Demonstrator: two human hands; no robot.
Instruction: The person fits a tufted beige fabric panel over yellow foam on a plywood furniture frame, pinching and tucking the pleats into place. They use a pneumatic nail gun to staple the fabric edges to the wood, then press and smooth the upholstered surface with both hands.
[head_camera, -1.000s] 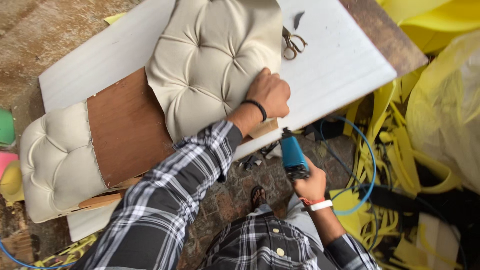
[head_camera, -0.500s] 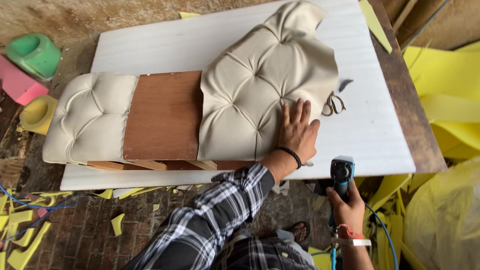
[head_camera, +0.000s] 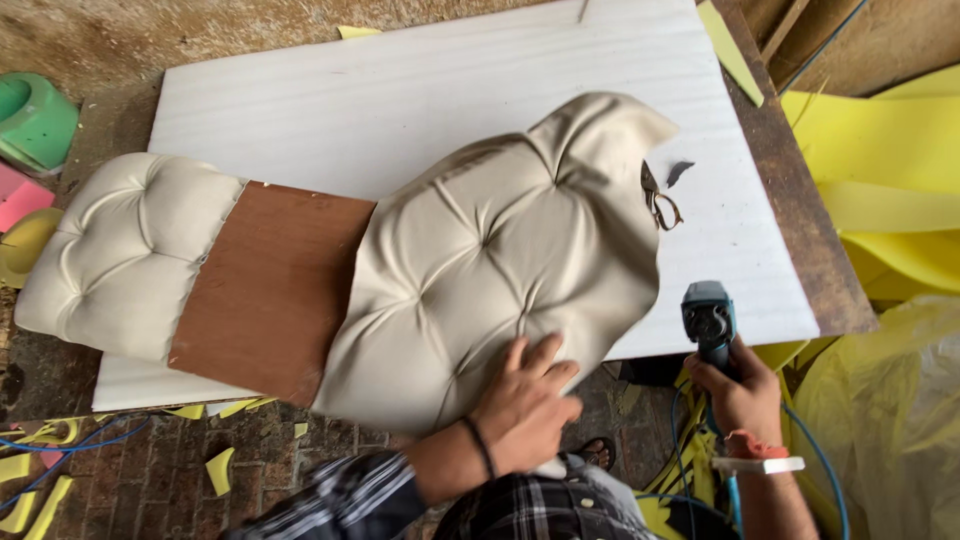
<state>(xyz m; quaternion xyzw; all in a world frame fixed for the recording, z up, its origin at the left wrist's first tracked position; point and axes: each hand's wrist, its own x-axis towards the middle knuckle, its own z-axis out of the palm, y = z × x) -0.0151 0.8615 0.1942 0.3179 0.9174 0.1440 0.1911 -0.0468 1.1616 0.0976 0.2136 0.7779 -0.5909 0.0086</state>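
Your right hand (head_camera: 738, 392) was wrapped tight around the grip of a blue pneumatic stapler (head_camera: 708, 318), fingers closed on it, nose pointing up toward the table edge. Your left hand (head_camera: 527, 400) lay flat, fingers spread, pressing on the near edge of the cream tufted cover (head_camera: 500, 255); it pinched nothing, just pushed down.

The cover was draped over the right part of a brown plywood panel (head_camera: 275, 285), bunched into a peak at its far end. A second tufted cream section (head_camera: 125, 250) sat on the panel's left end. All of it rested on a white sheet (head_camera: 400, 90) covering the wooden table (head_camera: 800, 230). Scissors (head_camera: 660, 205) lay on the sheet, touching the cover's right edge. A blue air hose (head_camera: 825, 480) ran down from the stapler past your wrist.

Risks, as a judgement:
- Left fingers sat near where the stapler nose pointed; a shot fired close to that edge could catch a fingertip.
- The cover looked loose and bunched, so a flat palm alone could let it slide and leave wrinkles or a crooked tuft line.
- The panel's near corner overhung the sheet; leaning on it could tip or shift the whole piece.
- The hose hung by your legs amid yellow foam scraps (head_camera: 880, 190); a snag could jerk the tool off aim.
- Scissors beside the fabric could nick it if the cover got dragged.
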